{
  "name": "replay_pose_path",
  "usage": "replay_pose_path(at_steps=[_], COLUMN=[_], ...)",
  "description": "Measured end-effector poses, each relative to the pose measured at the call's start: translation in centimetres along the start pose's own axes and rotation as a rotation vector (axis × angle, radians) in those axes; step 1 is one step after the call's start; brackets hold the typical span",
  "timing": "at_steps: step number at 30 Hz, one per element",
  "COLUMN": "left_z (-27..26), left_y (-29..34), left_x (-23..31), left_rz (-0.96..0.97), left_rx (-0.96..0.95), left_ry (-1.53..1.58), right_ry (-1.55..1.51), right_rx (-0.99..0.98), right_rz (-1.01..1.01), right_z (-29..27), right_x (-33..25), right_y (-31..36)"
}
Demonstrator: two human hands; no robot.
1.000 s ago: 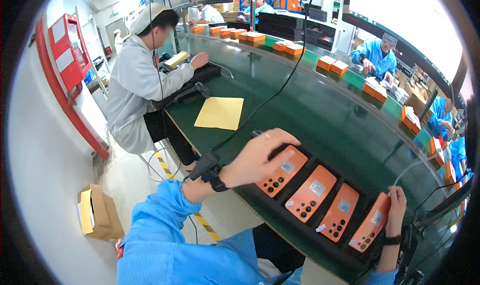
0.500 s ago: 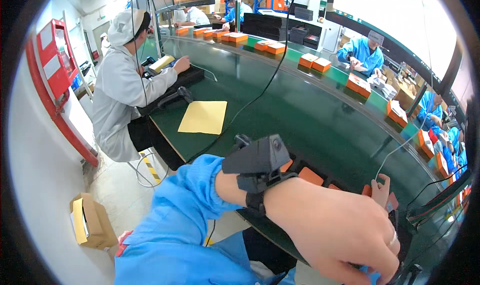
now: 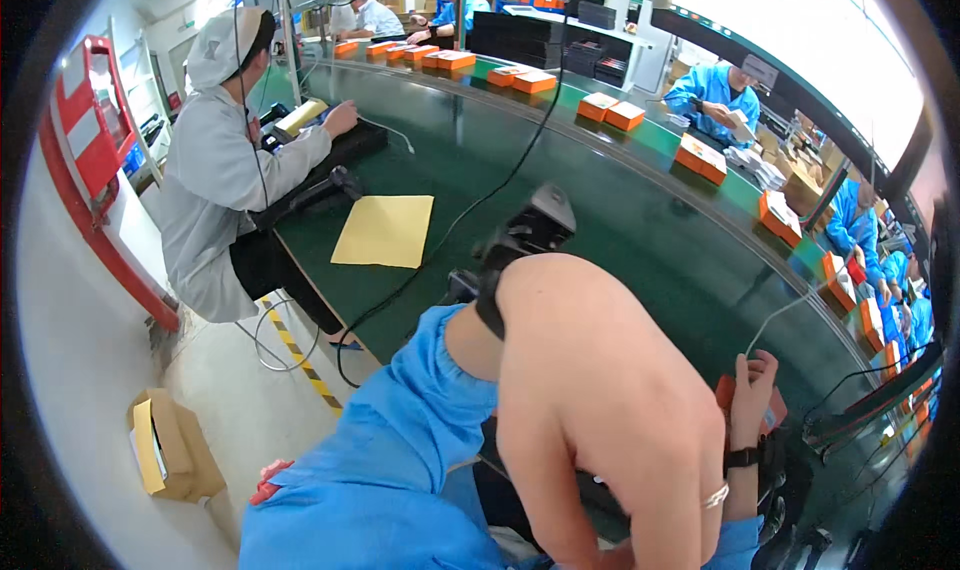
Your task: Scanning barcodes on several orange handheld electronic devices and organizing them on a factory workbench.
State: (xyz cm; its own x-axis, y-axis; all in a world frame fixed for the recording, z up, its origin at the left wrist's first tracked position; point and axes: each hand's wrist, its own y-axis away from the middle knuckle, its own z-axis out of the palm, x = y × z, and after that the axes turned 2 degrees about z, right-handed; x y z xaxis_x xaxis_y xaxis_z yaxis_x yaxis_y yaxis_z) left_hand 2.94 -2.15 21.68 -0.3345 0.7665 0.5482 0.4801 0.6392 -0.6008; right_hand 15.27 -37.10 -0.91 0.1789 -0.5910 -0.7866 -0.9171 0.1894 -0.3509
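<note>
My left hand (image 3: 610, 390) looms large in the foreground, its fingers bent down toward the lower edge. Their tips are cut off, so whether they hold anything is hidden. A black strapped device (image 3: 535, 225) sits on that wrist. Farther right, my right hand (image 3: 752, 395) is raised, its fingers closed round the end of a thin grey-white cable (image 3: 775, 315). A black band (image 3: 742, 458) circles the right wrist. Beside this hand shows a flat orange-red piece (image 3: 776, 410), partly covered. My left hand hides much of the bench edge.
A yellow sheet (image 3: 383, 232) and a black cable (image 3: 470, 210) lie on the green bench (image 3: 620, 270). A co-worker in white (image 3: 215, 155) sits at left by a handheld scanner (image 3: 340, 182). Orange boxes (image 3: 700, 158) line the far belt. A cardboard box (image 3: 180, 450) stands on the floor.
My left hand has swung left and back toward me, now covering the dark tray with orange pieces. My right hand stays near the same place with the cable, more of its wrist showing.
</note>
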Motion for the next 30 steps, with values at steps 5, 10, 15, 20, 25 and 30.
replay_pose_path(at_steps=[5, 10, 15, 20, 25, 30], left_z=[-0.2, -1.1, -0.5, -0.4, -2.4, -1.1], left_y=[0.6, 0.7, 0.8, 1.1, 0.3, 0.0], left_x=[-0.7, 0.2, -0.3, -0.4, -0.2, -0.6], left_rz=[0.148, 0.111, 0.180, 0.194, 0.124, 0.136], left_rx=[0.115, 0.107, 0.230, 0.255, 0.189, 0.211], left_ry=[0.104, -0.189, -0.120, -0.149, -0.029, -0.044], right_ry=[0.187, 0.075, 0.209, 0.155, 0.014, -0.151], right_rx=[0.115, -0.387, -0.536, -0.615, -0.659, -0.796], right_rz=[-0.394, -0.413, -0.564, -0.527, -0.475, -0.145], right_z=[-1.2, 1.8, 4.8, 5.3, 4.7, 4.1], right_x=[-6.7, -13.0, -12.7, -12.4, -10.2, -10.3], right_y=[1.4, 3.1, 5.6, 5.7, 5.2, 4.9])
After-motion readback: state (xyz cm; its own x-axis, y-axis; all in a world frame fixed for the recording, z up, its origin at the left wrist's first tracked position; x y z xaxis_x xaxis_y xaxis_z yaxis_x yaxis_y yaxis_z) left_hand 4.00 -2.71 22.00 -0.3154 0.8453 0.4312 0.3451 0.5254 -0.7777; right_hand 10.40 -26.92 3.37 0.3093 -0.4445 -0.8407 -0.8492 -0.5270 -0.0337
